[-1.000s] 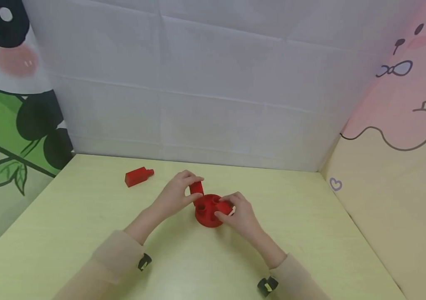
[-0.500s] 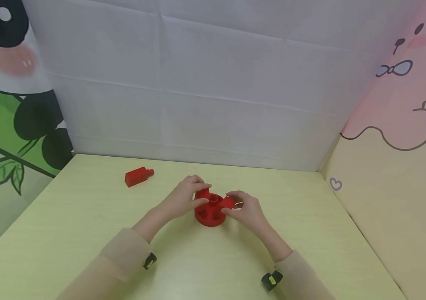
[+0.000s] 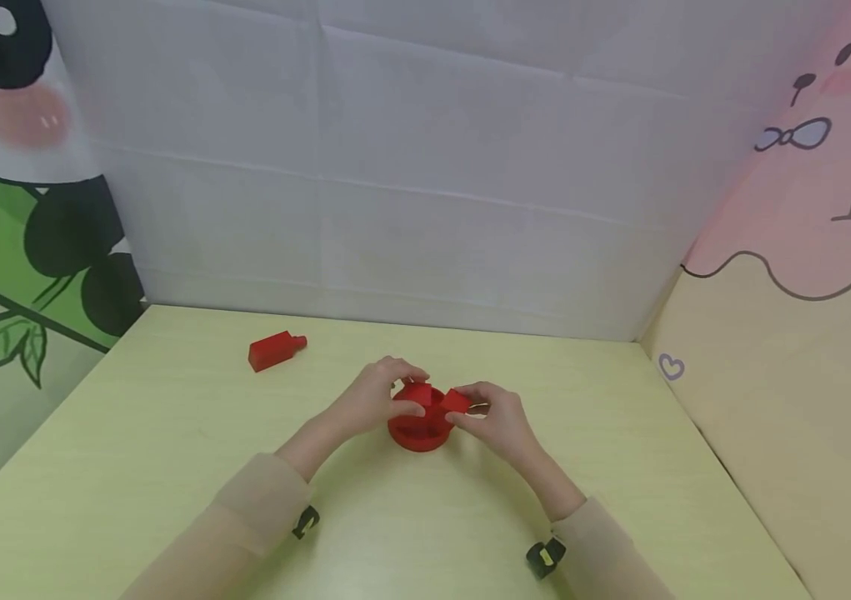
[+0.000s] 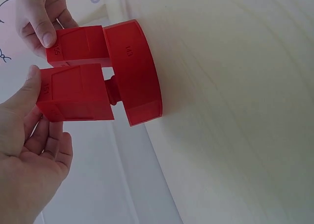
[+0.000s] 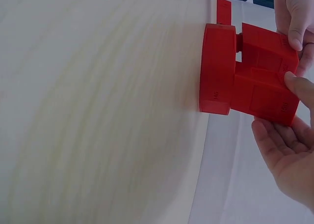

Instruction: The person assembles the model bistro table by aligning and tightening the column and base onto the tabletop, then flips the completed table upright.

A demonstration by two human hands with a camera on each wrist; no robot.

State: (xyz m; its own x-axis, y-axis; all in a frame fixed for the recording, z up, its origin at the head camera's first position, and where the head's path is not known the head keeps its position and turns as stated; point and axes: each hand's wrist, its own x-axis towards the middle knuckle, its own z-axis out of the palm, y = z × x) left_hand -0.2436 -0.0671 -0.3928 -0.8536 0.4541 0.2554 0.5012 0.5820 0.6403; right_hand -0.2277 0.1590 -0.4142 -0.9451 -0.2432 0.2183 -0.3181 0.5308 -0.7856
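Pinching L block (image 4: pixel 76 93) w/ L hand (image 3: pixel 370 400), R block (image 5: pixel 267 97) w/ R hand (image 3: pixel 498 423), both atop round base (image 4: pixel 135 71) on table (image 3: pixel 620 450), prob light, stiff, bit slick plastic, best held by flat sides nr top.

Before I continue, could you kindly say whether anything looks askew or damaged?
No damage shows. The block in the left hand leaves a gap above the round base, looking unseated beside the flush block in the right hand.

Smooth, matt plastic-looking blocks (image 4: pixel 76 94) and round base (image 4: pixel 133 74), smooth wood-grained tabletop (image 3: pixel 155 442), creased cloth-like backdrop (image 3: pixel 433 150), matt cloth sleeves (image 3: pixel 245 512).
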